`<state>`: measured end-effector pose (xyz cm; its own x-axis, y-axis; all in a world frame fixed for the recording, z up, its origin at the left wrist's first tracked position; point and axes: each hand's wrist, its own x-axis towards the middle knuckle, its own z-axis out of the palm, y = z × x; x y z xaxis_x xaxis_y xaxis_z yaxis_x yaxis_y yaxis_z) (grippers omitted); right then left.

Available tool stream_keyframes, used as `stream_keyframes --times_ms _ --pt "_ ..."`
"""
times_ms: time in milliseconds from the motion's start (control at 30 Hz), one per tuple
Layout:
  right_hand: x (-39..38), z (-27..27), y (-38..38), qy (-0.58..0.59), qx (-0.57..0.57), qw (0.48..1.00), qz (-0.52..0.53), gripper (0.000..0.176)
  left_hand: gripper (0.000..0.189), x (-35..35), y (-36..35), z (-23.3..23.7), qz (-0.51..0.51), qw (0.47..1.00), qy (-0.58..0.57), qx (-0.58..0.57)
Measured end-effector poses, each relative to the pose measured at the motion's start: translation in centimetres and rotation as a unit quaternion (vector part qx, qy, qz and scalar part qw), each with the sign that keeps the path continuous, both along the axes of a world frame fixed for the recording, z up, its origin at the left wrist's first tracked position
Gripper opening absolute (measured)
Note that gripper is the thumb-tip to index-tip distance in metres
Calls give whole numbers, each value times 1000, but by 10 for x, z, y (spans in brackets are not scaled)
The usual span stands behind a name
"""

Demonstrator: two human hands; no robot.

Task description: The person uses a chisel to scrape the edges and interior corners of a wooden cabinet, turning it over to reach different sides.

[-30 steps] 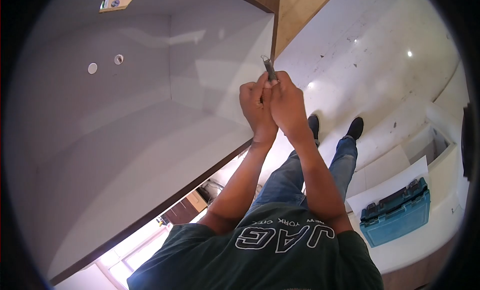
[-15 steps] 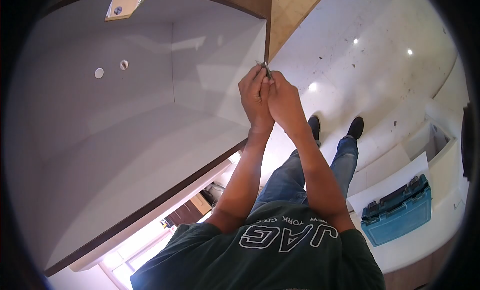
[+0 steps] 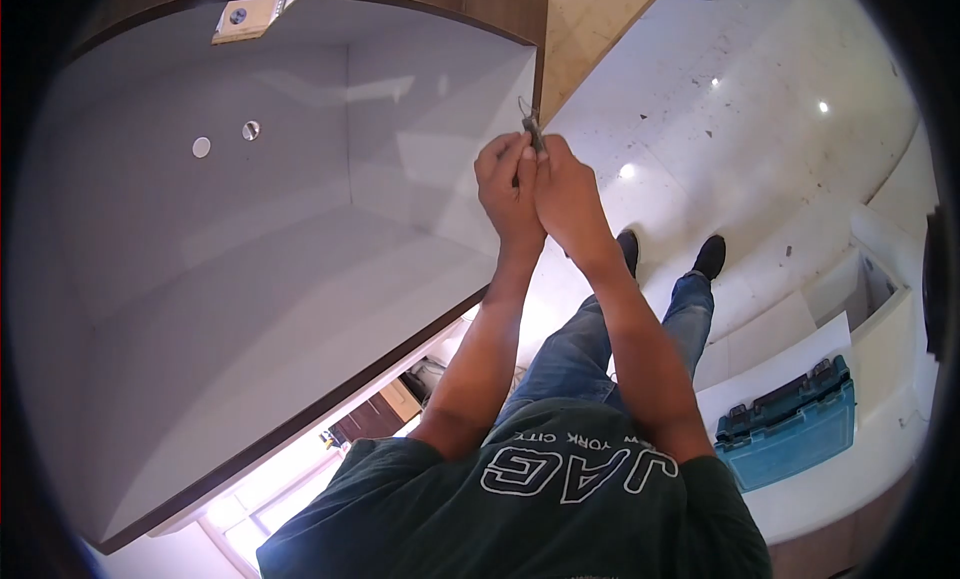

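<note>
A small dark grey piece with a thin wire-like loop at its far end stands out between my fingertips; its exact kind is too small to make out. My left hand is closed, thumb and fingers pinching it from the left. Close against it, my right hand is also closed, with its fingertips at the same piece. Both hands are raised beside the right edge of a white-lined cabinet with dark wood edging. The lower part of the piece is hidden by the fingers.
Two round spots mark the cabinet's inner wall, and a cutout shows at its top. A teal toolbox rests on a white surface at the lower right. Small debris lies on the shiny floor near my feet.
The grey piece now sticks out farther from my fingertips, and its loop shows more clearly. Both hands stay together in almost the same place. The view has shifted slightly.
</note>
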<state>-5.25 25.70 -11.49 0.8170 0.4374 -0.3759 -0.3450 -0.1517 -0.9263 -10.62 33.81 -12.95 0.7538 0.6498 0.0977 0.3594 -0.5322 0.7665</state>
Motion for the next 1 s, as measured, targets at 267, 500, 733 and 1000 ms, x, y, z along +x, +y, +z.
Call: stream_keyframes --times_ms 267,500,733,1000 --pt "-16 -3 -9 16 -9 999 29 26 27 -21 -5 6 -74 987 34 136" --pt "-14 -5 -7 -7 -7 1000 26 25 28 -15 -7 13 -75 988 51 124" --pt "-14 -3 -14 3 19 1000 23 24 29 -20 -4 9 -110 974 47 191" --pt "-5 -9 -9 -21 27 999 4 22 27 -6 0 15 -129 965 71 217"
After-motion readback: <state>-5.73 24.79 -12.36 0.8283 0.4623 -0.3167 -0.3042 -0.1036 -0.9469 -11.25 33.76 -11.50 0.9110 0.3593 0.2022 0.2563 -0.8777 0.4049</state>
